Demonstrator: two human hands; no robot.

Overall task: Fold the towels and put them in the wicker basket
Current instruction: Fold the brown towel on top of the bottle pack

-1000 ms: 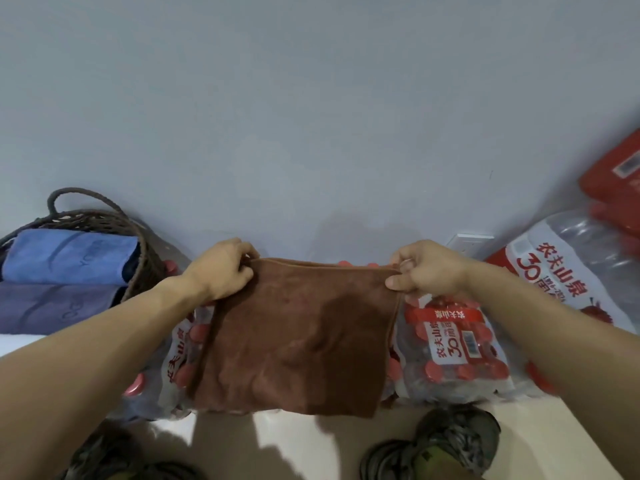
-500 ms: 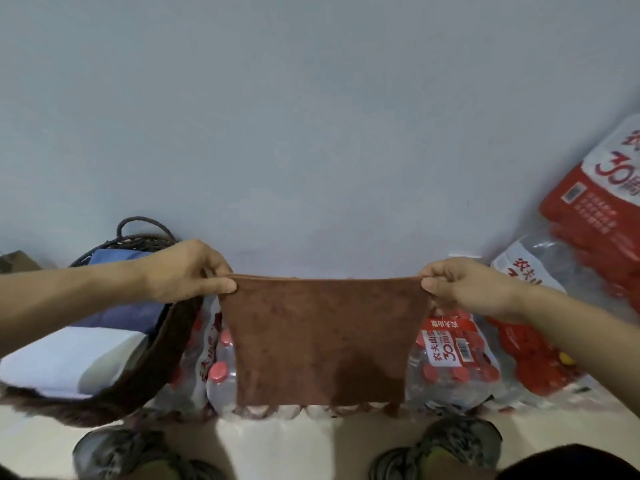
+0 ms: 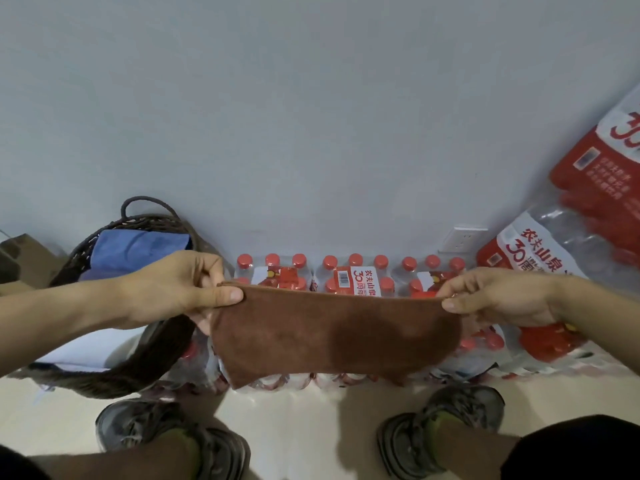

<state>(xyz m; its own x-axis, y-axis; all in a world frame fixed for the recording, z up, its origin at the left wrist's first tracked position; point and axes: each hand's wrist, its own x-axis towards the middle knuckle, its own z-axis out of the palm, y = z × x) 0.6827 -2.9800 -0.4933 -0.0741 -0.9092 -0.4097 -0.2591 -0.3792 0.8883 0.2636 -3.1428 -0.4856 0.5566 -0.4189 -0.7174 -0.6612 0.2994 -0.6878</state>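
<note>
Head view: you've got the brown towel stretched btwn both hands, hanging down in front of the bottled-water packs. Your left hand pinches its top left corner, thumb on the near side; your right hand pinches the top right corner, fingers curled on the hem. Both forearms come in level from the sides. Wicker basket sits just left of the towel, under your left arm, w/ a blue towel inside. Your shoes are on the floor below.
</note>
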